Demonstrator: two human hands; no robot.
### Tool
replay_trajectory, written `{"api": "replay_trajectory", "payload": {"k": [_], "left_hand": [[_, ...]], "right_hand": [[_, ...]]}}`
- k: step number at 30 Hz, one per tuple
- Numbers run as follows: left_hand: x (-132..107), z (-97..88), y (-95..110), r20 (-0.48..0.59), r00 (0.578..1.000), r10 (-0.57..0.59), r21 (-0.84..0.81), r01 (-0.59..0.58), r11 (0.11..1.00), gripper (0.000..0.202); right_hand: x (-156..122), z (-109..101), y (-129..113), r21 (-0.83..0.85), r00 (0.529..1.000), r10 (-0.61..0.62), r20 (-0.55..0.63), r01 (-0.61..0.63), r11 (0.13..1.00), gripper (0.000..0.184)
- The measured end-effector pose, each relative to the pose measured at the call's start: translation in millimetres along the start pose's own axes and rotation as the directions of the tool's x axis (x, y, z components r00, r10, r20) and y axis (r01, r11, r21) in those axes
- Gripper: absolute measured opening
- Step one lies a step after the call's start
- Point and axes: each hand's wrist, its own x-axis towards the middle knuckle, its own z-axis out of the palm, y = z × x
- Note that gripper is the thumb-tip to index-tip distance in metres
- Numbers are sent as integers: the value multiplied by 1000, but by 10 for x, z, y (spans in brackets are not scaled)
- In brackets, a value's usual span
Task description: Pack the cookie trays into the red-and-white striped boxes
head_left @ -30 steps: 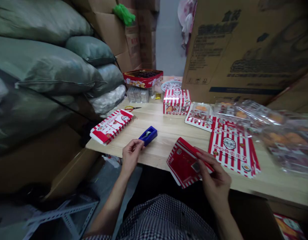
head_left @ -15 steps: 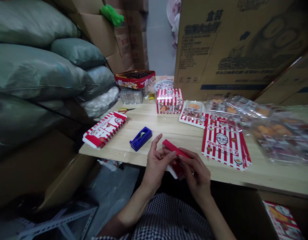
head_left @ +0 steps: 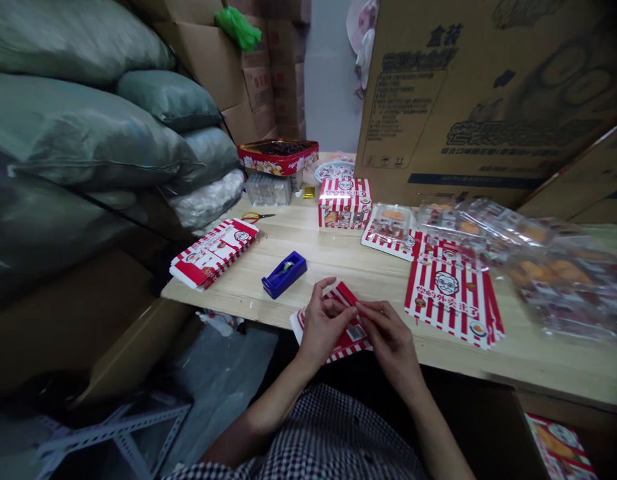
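Note:
Both my hands hold a flat red-and-white striped carton (head_left: 352, 331) at the near edge of the wooden table (head_left: 338, 257). My left hand (head_left: 324, 323) grips its left side, thumb on top and index finger raised. My right hand (head_left: 388, 338) pinches its upper right edge. A blue tape dispenser (head_left: 284, 274) sits just left of my hands. A stack of flat striped cartons (head_left: 453, 293) lies to the right, and another stack (head_left: 214, 252) at the table's left end.
An assembled striped box (head_left: 345, 203) stands mid-table, with clear trays of snacks (head_left: 538, 260) to the right. Scissors (head_left: 257, 216), a red tin (head_left: 278, 155) and plastic containers sit at the back. Grey sacks (head_left: 88, 133) pile on the left, large cardboard boxes (head_left: 478, 93) behind.
My left hand left the tape dispenser and came to the carton. The carton, earlier held up by my right hand alone, now lies lower and flatter between both hands.

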Motion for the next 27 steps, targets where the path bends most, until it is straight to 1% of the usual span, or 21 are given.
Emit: {"api": "replay_trajectory", "payload": {"k": [1,3,4,6,8,10,11,12,13,14,15,16,17,18,19,20,21,24,27], "left_hand": [[17,-10,-30,-8,1000,11,62,-11,998,70],[48,-42,-76,-34,998,61,254,-51,966,68],[66,-64,-96,-46,995,92,369,-69,927,69],[109,-117,-138,-59,988,141,566,-83,820,72],[161,-190,-189,-53,986,158,680,-80,729,75],[216,-295,-240,-34,983,178,741,-94,665,74],[242,-363,-262,-25,977,210,774,-114,623,73],[266,-439,-278,-11,968,253,807,-140,574,72],[288,-521,-291,18,957,291,836,-175,521,73],[307,-601,-300,75,947,311,856,-222,468,75],[325,-673,-308,162,939,303,863,-284,418,81],[342,-728,-317,269,926,264,854,-356,380,91],[360,-763,-328,382,902,201,829,-431,356,103],[382,-773,-342,482,866,135,797,-497,342,116],[408,-760,-359,559,826,77,767,-550,331,127],[440,-725,-378,609,793,34,744,-586,321,135],[479,-676,-398,638,770,4,730,-607,313,140],[635,-497,-449,674,736,-59,716,-632,295,141],[825,-365,-499,695,711,-102,705,-648,289,137]], "right_hand": [[-23,21,31,31,999,39,-18,-38,999,30],[-66,48,63,84,994,102,-45,-98,992,27],[-81,52,66,102,990,130,-56,-124,987,26],[-98,44,62,125,981,176,-79,-166,978,25],[-101,17,77,149,970,221,-97,-206,967,23],[-109,-29,150,190,953,274,-129,-248,950,22],[-120,-59,212,220,936,312,-163,-274,936,22],[-137,-91,290,259,909,361,-208,-305,916,23],[-159,-122,378,310,868,422,-261,-339,888,25],[-184,-151,471,366,815,488,-313,-370,854,29],[-209,-171,561,422,757,548,-357,-393,817,34],[-234,-182,643,465,706,593,-387,-406,787,38],[-256,-180,711,491,672,621,-404,-413,767,42],[-274,-167,765,500,656,633,-410,-418,758,44],[-290,-145,804,497,655,635,-409,-424,757,45],[-303,-116,833,489,661,633,-403,-429,759,46],[-314,-85,855,481,668,631,-395,-435,762,46],[-340,-18,936,437,684,616,-391,-451,778,46],[-355,-10,1070,346,697,581,-420,-468,813,46]]}}
